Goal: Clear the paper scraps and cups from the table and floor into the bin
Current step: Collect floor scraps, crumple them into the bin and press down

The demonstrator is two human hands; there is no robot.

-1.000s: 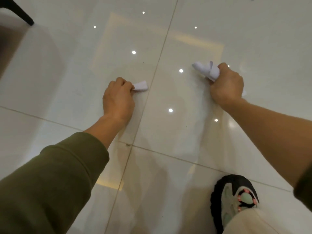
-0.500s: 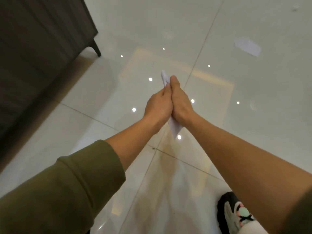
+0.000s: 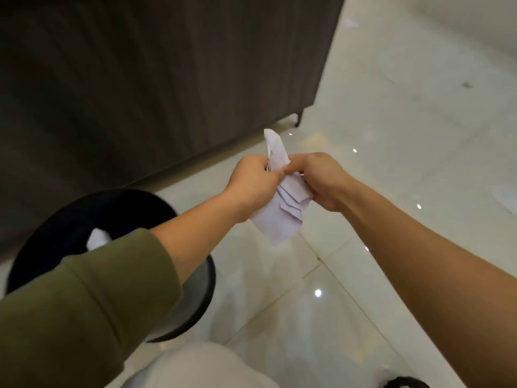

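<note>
Both hands meet out front, left hand (image 3: 251, 180) and right hand (image 3: 321, 182) each pinching the same wad of white paper scraps (image 3: 282, 219) between them. Big dark cabinet (image 3: 140, 79) sits beyond the hands. The black bin (image 3: 120, 195) is under the left forearm with one scrap (image 3: 96, 239) inside, and a blurry loose scrap (image 3: 506, 201) lies right of the right hand.

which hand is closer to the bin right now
Left. The left hand grips the paper scraps right of the bin; the right hand grips them too, farther right.
</note>
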